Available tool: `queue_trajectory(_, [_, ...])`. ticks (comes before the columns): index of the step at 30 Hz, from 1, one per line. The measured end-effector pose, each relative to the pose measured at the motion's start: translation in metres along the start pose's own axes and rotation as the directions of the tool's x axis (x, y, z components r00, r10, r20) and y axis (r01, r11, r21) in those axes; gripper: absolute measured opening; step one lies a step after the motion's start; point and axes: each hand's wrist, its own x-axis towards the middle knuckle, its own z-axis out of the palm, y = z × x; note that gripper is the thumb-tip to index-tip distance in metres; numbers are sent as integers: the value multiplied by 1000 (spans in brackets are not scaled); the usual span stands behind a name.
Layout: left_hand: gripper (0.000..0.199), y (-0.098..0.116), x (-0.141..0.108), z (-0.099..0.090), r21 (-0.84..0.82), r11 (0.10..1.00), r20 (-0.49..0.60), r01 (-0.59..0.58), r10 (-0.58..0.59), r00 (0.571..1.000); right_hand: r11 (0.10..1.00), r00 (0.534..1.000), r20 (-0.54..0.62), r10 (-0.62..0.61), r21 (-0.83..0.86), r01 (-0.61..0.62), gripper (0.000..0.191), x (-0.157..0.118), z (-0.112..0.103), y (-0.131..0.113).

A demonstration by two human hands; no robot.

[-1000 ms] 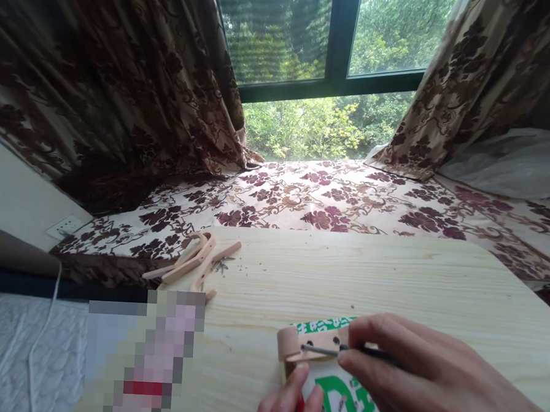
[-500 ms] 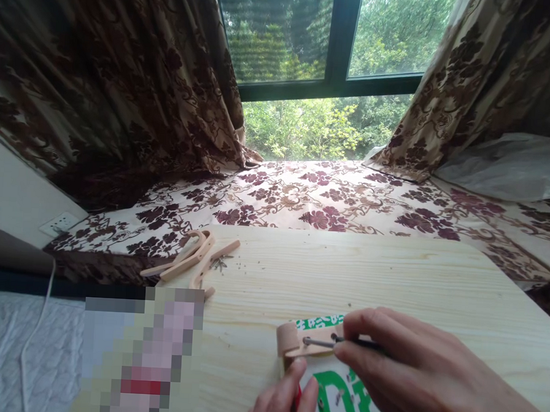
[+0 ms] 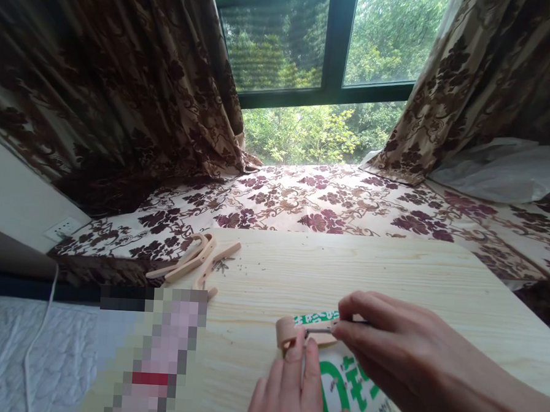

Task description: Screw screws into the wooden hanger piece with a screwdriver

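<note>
A curved light-wood hook (image 3: pixel 285 329) lies on a white carton with green print (image 3: pixel 334 381). My right hand (image 3: pixel 388 341) pinches a slim dark metal screwdriver (image 3: pixel 321 329), held almost level along the hook's straight arm. Its tip is at a small dark spot on the wood, perhaps a screw. My left hand (image 3: pixel 286 385) presses its fingertips on the hook, right beside that tip, and partly covers the hook and the carton. Several small screws (image 3: pixel 334 381) lie on the carton. The tool's handle end is hidden by my right hand.
More curved wooden hooks (image 3: pixel 198 257) and a small heap of screws (image 3: pixel 222 266) lie at the table's far left. Tiny bits dot the wooden tabletop (image 3: pixel 391 270). A blurred-out patch (image 3: pixel 166 342) covers the left. Behind are a flowered window seat (image 3: pixel 294 198) and a clear plastic bag (image 3: pixel 502 169).
My left fingers have moved up onto the hook beside the screwdriver's tip. My right hand has shifted slightly up and left, still gripping the screwdriver. The camera view has tilted slightly.
</note>
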Motion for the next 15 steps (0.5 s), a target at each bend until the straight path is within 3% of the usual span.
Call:
queue_trajectory(10, [40, 4, 2, 4, 6, 999, 47, 51, -51, 998, 998, 986, 155, 59, -39, -53, 19, 13, -15, -8])
queue_trajectory(15, [45, 5, 2, 5, -33, 996, 86, 86, -83, 993, 994, 978, 206, 43, -107, -21, 20, 20, -20, -11])
